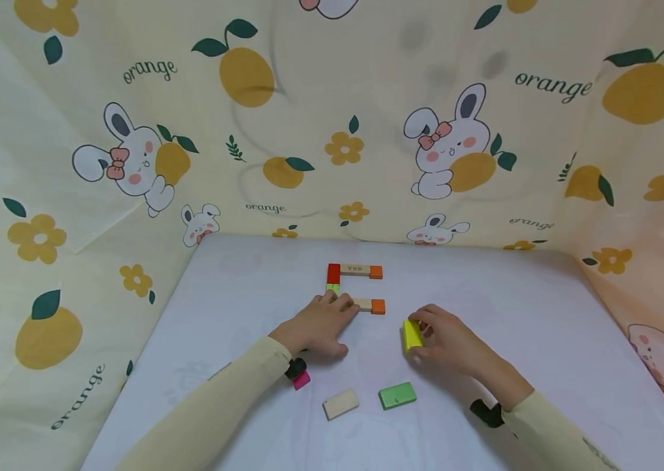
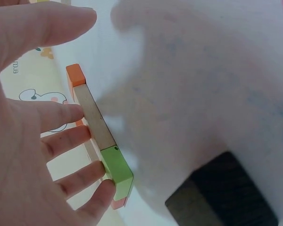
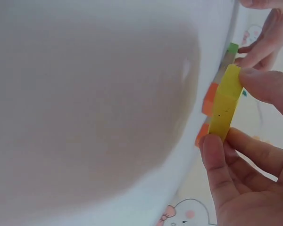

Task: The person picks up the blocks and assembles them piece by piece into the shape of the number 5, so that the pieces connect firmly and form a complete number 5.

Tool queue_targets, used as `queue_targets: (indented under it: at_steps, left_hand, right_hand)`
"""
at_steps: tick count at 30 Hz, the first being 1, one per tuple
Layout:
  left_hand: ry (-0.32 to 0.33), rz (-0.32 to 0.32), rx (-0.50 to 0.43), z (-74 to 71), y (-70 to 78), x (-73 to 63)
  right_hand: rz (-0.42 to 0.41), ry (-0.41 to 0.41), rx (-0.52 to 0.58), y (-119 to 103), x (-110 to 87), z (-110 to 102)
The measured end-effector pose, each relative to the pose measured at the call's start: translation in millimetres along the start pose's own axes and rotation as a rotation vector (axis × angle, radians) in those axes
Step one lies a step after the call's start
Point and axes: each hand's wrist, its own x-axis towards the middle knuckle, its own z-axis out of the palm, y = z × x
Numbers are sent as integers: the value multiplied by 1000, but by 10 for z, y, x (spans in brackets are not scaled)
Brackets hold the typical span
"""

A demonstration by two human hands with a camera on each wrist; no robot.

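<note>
In the head view, my left hand [image 1: 320, 325] reaches over a row of toy blocks, its fingers spread and fairly straight. Those fingertips touch a wooden block [image 2: 96, 115] and a light green block [image 2: 117, 169] at the row's corner. Behind them a red block [image 1: 333, 273] joins a second wooden block [image 1: 355, 269]. Orange blocks, a far one [image 1: 375, 272] and a near one [image 1: 378, 307], end the two arms of this bracket shape. To the right, my right hand [image 1: 452, 340] pinches a yellow block [image 1: 411, 335] between thumb and fingers, apart from the row.
Nearer the front lie a loose pale wooden block [image 1: 341, 404] and a green block [image 1: 398, 396]. A pink block [image 1: 301, 379] is partly hidden at my left wrist. Low in the left wrist view is a dark blocky object [image 2: 221, 193]. Printed cloth [image 1: 343, 183] hangs behind the white table [image 1: 485, 288].
</note>
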Motion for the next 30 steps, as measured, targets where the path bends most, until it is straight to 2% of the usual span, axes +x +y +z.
queue_targets:
  at_steps: [8,17,30]
  left_hand:
    - [3,9,12,-20,6,-2]
    - [-2,1,3,-22,13,4]
    - [-3,-9,-14,1,9,17]
  right_hand:
    - [-42,9,-18,-60,137,-25]
    - [-41,17,-17,-116,258,-26]
    - [-46,-15,8,-160,412,58]
